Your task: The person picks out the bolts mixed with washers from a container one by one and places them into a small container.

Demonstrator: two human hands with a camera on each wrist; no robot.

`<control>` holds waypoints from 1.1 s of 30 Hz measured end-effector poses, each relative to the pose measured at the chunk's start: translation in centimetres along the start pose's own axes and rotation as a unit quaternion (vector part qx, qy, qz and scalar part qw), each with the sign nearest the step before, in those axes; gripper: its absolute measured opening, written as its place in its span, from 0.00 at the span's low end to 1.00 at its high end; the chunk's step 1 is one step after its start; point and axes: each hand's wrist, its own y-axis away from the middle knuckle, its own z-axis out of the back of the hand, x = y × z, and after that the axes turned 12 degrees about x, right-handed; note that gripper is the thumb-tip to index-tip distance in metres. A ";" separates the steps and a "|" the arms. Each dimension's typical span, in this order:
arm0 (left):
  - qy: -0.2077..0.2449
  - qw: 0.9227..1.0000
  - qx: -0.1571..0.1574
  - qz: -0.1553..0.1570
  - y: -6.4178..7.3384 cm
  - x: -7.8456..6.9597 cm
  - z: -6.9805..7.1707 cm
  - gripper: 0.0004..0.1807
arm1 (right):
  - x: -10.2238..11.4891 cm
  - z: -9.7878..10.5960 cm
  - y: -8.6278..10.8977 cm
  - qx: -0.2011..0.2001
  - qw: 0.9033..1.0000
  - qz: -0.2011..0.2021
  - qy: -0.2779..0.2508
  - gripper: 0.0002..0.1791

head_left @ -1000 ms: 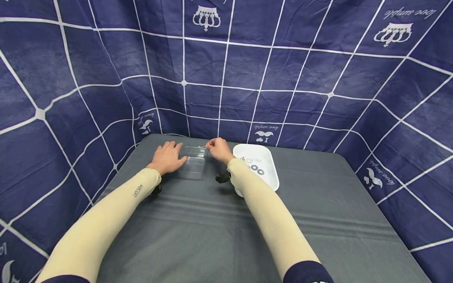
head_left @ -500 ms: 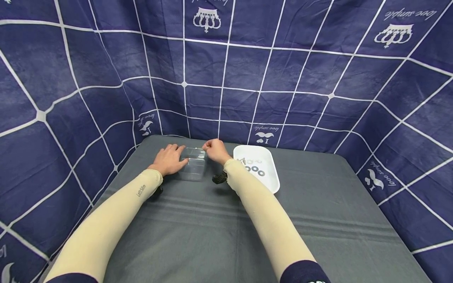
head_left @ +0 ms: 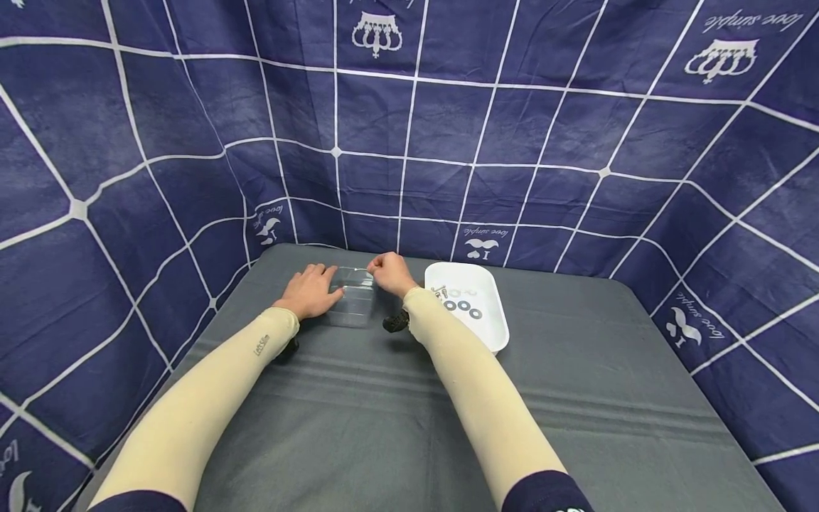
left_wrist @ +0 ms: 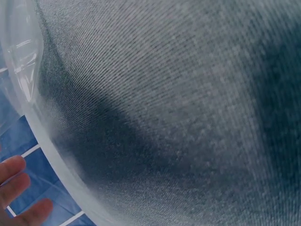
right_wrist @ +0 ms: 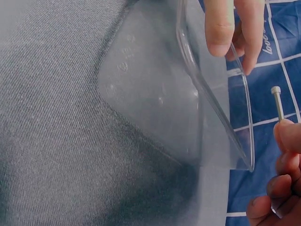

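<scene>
In the head view my left hand [head_left: 309,291] rests at the left side of a clear plastic box [head_left: 350,313], thumb spread from extended fingers. The left wrist view catches a few loosely bent fingertips [left_wrist: 28,212] and a clear wall of the box [left_wrist: 23,61]. My right hand [head_left: 392,274] is at the far right corner of the box and pinches a small metal bolt [right_wrist: 278,101] between thumb and fingertip. The bolt's head points away from the fingers, beside the rim of the box [right_wrist: 249,113]. Divider ridges cross the box.
Right of the box stands a white tray [head_left: 495,313] with several grey washers [head_left: 463,305], pale rings and small metal bolts [head_left: 441,291]; my right forearm covers part of it. Grey cloth covers the table [head_left: 358,427]. A blue curtain [head_left: 435,128] hangs behind and at both sides.
My right hand has shifted slightly left with the bolt, over the far right corner of the box. The left hand stays at the box's left side.
</scene>
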 end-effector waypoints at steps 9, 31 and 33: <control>0.002 1.000 0.003 -0.002 -0.2 -0.3 -0.2 0.38 | 1.0 -0.4 0.0 0.010 0.999 -0.011 0.028 0.12; -0.003 1.000 0.005 0.003 -0.3 -0.5 -0.4 0.37 | 0.2 -0.3 0.2 0.050 0.998 -0.012 -0.019 0.12; -0.003 1.000 0.008 0.003 -0.3 -0.5 -0.4 0.38 | 0.1 -0.2 0.4 0.050 0.998 -0.014 -0.022 0.11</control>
